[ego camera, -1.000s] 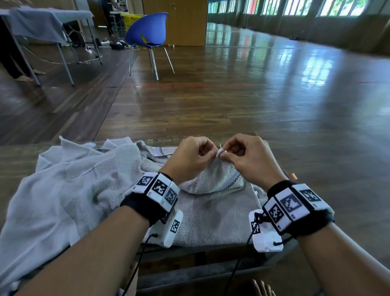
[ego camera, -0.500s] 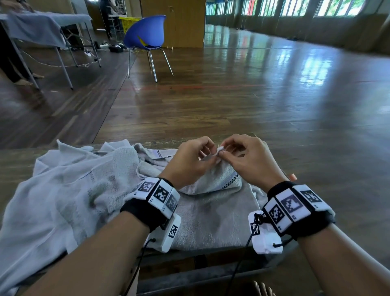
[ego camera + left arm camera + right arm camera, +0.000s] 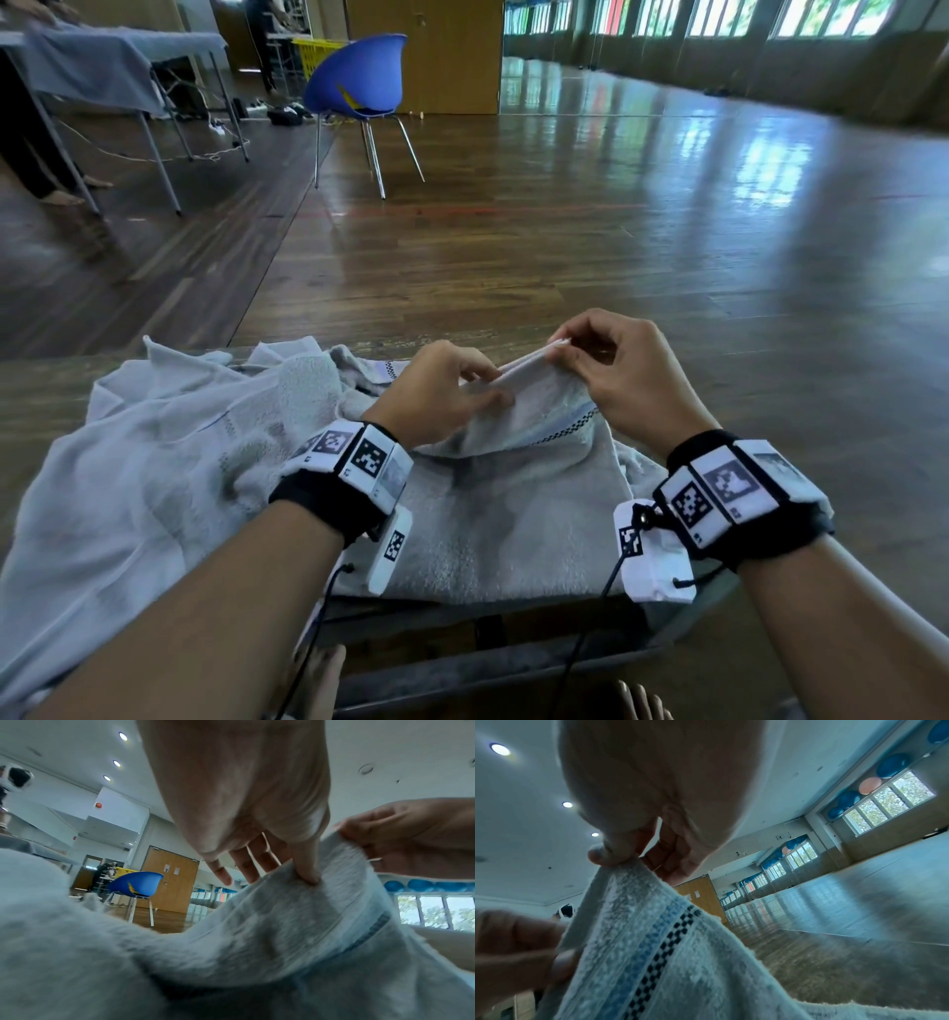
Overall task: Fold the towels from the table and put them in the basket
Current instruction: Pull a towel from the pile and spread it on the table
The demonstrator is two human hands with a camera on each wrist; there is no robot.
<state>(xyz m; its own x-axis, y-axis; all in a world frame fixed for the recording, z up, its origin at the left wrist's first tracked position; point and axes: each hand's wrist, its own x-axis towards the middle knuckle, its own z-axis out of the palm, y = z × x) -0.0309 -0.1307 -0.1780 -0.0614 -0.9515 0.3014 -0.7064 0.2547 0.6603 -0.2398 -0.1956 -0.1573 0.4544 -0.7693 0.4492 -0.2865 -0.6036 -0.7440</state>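
Observation:
A pale grey towel (image 3: 513, 514) with a blue and dark checkered stripe (image 3: 659, 943) lies on the table in front of me. My right hand (image 3: 560, 349) pinches its corner between thumb and forefinger and lifts it, seen close in the right wrist view (image 3: 618, 858). My left hand (image 3: 482, 390) pinches the same hem a short way to the left, thumb (image 3: 308, 876) on the near face of the cloth. The stretch of hem (image 3: 529, 367) between the hands is pulled taut. More crumpled pale towels (image 3: 154, 462) are heaped to the left. No basket is in view.
The wooden table edge (image 3: 41, 390) shows at the left. Beyond it lies open wooden floor (image 3: 616, 231). A blue chair (image 3: 359, 77) stands far ahead, a cloth-covered table (image 3: 102, 67) at far left with a person's bare feet (image 3: 61, 198) beside it.
The hands, which pinched the towel corner together, have drawn apart. The right hand rose to the right with the corner; the left slid left along the hem, which is now taut.

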